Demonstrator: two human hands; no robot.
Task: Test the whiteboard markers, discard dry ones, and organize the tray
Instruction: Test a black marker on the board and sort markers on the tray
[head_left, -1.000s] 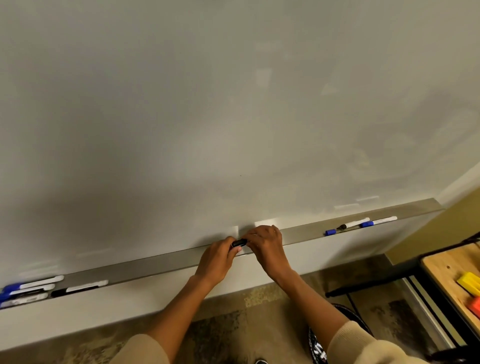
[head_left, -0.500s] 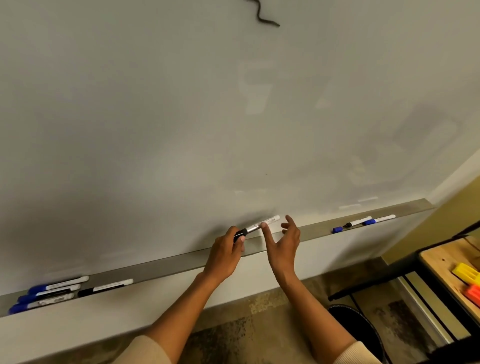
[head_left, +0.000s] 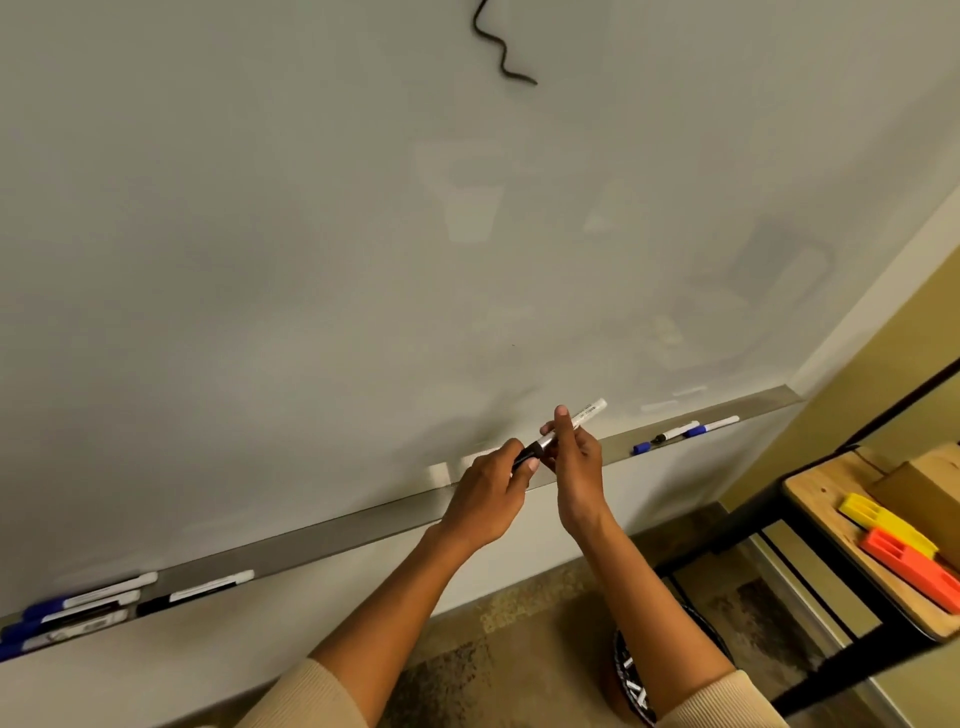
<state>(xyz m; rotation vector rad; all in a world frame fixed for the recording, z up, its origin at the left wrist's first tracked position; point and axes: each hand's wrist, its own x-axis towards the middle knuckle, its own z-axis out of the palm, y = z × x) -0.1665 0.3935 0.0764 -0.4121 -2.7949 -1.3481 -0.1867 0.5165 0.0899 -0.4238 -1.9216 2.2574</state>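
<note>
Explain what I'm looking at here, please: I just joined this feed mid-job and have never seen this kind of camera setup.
There is no machine: one camera sits on a person's head, looking forward and down at their bare hands. In front is a whiteboard with a black squiggle near the top. Below it runs a long metal tray. Several markers lie at its left end, and two markers lie toward its right end. The left hand grips the black cap end of a white marker, while the right hand pinches its barrel. At the right, a wooden shelf carries yellow and orange blocks.
</note>
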